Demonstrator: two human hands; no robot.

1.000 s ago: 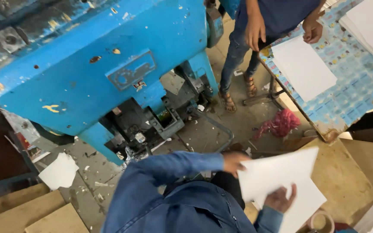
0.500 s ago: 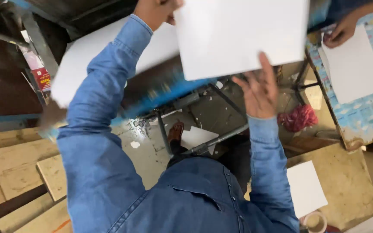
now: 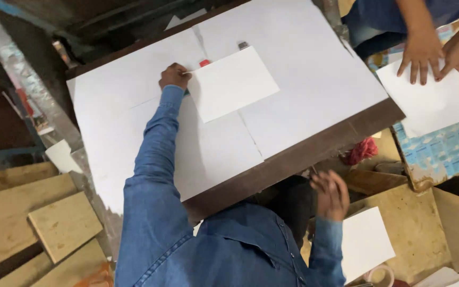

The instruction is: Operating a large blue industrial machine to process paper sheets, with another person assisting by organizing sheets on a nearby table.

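Your left hand (image 3: 174,76) pinches the left corner of a small white sheet (image 3: 233,82); your right hand (image 3: 330,194) hangs loosely curled and empty below the board's edge. That sheet lies flat on a dark brown board (image 3: 314,146) covered with large smooth white sheets (image 3: 304,69) (seams show between them), its long axis running left to right, tilted slightly upward to the right. Rough wooden planks (image 3: 54,223) lie at lower left. Another person's hands (image 3: 434,50) press on paper (image 3: 436,103) on a blue-patterned table (image 3: 442,154).

head: worn on head | faces steeply down | near table (image 3: 314,146) | single view
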